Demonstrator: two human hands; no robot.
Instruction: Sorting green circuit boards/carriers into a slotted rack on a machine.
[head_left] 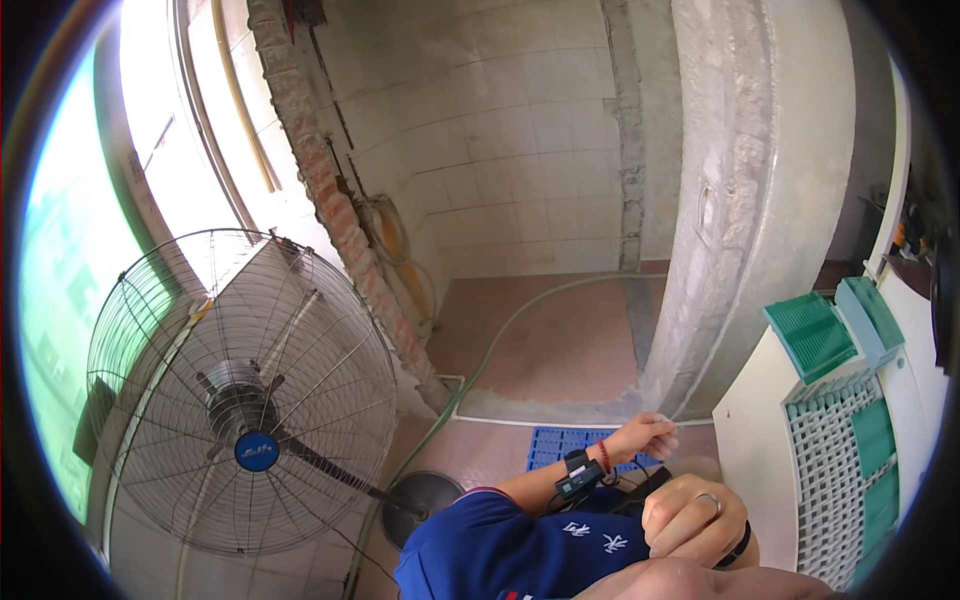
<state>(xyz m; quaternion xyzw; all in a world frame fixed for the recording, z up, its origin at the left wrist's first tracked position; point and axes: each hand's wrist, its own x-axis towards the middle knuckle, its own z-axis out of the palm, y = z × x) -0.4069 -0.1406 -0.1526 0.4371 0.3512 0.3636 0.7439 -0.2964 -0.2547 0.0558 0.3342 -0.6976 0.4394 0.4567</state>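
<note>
Left hand [645,436] pinching something too small to tell, right hand [695,520] fingers clenched, ringed, near blue crate [560,445].

The left hand [645,435] reaches forward on an outstretched forearm, fingers pinched lightly together, a dark band and red cord at its wrist. The right hand [693,518] sits nearer the body, fingers curled into a loose fist, ring showing.
</note>
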